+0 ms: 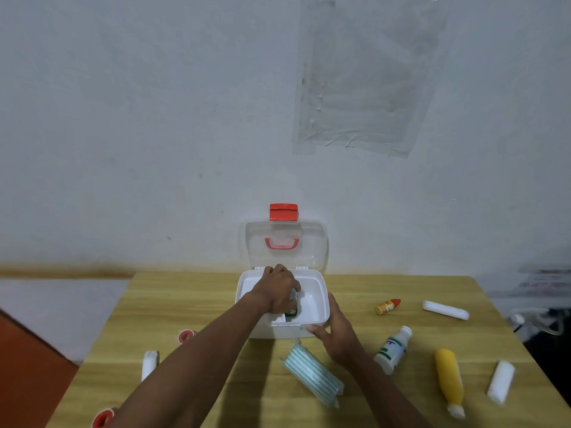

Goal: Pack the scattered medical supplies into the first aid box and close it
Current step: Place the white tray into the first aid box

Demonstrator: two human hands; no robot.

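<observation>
First aid box stands open, left hand gripping a small item inside, right hand flat on its rim.

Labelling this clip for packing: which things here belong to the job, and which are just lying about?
Job: first aid box, dark item in left hand, striped pack, white bottle, yellow bottle, orange dropper, bandage rolls, red tapes.
Lying about: plastic sheet, cables.

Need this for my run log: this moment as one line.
step: packing | left hand: in box, gripping small item | right hand: touching box front | lid: open | table: bottles, rolls out
</observation>
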